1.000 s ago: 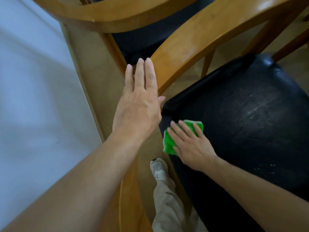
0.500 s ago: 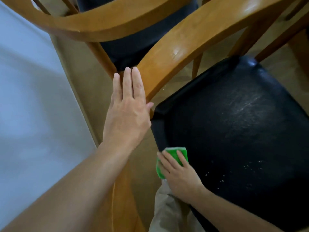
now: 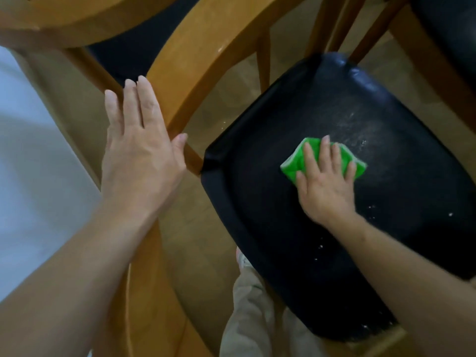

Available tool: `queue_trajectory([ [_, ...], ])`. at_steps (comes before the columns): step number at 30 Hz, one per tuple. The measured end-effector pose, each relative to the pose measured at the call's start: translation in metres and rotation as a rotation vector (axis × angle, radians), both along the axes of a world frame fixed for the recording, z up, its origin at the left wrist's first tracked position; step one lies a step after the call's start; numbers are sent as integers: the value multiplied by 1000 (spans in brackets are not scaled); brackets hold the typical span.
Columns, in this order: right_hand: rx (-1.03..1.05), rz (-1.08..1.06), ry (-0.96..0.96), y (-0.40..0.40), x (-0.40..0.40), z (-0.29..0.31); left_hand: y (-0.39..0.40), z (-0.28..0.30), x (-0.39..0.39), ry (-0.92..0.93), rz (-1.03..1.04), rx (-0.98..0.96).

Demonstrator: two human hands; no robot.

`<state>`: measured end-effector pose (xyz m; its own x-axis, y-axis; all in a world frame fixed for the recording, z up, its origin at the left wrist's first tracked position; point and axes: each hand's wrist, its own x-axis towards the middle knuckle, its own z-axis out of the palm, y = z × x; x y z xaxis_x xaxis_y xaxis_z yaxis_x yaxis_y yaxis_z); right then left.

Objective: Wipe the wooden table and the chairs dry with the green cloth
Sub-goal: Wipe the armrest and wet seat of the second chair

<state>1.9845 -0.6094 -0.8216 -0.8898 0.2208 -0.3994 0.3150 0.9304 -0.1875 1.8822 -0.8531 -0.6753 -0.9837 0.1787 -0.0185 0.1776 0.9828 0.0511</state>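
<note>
A wooden chair with a curved backrest (image 3: 206, 52) and a black padded seat (image 3: 257, 215) fills the view. My right hand (image 3: 325, 181) presses the folded green cloth (image 3: 296, 163) flat onto the middle of the seat, fingers spread straight over it. Small white droplets or specks (image 3: 371, 210) dot the seat to the right of the hand and nearer its front. My left hand (image 3: 139, 148) lies flat with straight fingers against the lower part of the backrest, at the left. The wooden table is out of view.
A second wooden chair back (image 3: 77, 19) crosses the top left, with a dark seat behind it. Another dark seat (image 3: 448, 29) shows at the top right. A white wall or panel (image 3: 33, 163) runs along the left. My trouser leg and shoe (image 3: 247, 305) stand beside the seat's front.
My right hand slid the green cloth from the seat's left edge, down toward the front corner, then up and right to the middle of the seat. The left hand stays on the backrest.
</note>
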Motion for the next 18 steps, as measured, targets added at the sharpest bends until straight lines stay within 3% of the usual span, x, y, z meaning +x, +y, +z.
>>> queue_trajectory([
  [4, -97, 372, -21, -70, 96, 10, 1, 8, 2, -40, 37, -11],
  [8, -129, 573, -23, -41, 103, 9, 21, 22, 3, 13, -23, -85],
  [10, -87, 444, 1, -3, 81, 4, 47, 23, 9, -9, -152, -89],
  [15, 10, -146, -61, 117, 36, 4, 107, -18, 25, -435, -309, -191],
  [18, 16, -306, -79, 100, 38, 5, 120, -49, 33, -621, -320, -272],
])
